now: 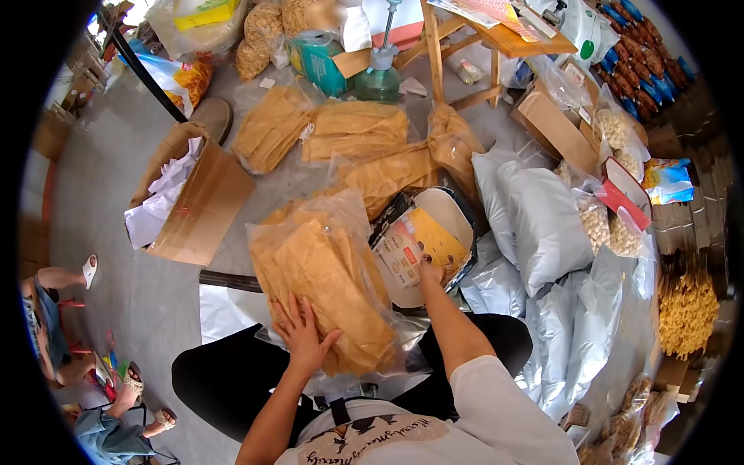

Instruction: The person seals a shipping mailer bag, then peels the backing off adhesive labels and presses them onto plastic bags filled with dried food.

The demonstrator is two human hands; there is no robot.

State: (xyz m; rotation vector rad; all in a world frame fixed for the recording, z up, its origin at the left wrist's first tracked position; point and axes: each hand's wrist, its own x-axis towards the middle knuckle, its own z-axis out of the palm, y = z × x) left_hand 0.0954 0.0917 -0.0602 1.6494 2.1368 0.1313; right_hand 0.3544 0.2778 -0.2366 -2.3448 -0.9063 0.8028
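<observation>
My left hand [302, 335] lies with spread fingers on a large clear plastic bag of dried yellow-brown sheets [322, 271], which look like tofu skin. The bag rests in front of my lap, between my knees. To its right, an open box [463, 225] with a yellow printed panel stands tilted. My right hand [434, 271] reaches to this box, its fingers closed at the edge of a white and orange printed label [403, 260]. The fingertips are small and partly hidden there.
Several similar bags [353, 128] lie ahead on the floor. A cardboard box [203, 209] with white paper stands left. Silver-grey pouches [542, 221] are heaped on the right. A wooden stool [504, 43] and green pump bottle [378, 77] stand farther off. People's legs [58, 279] show far left.
</observation>
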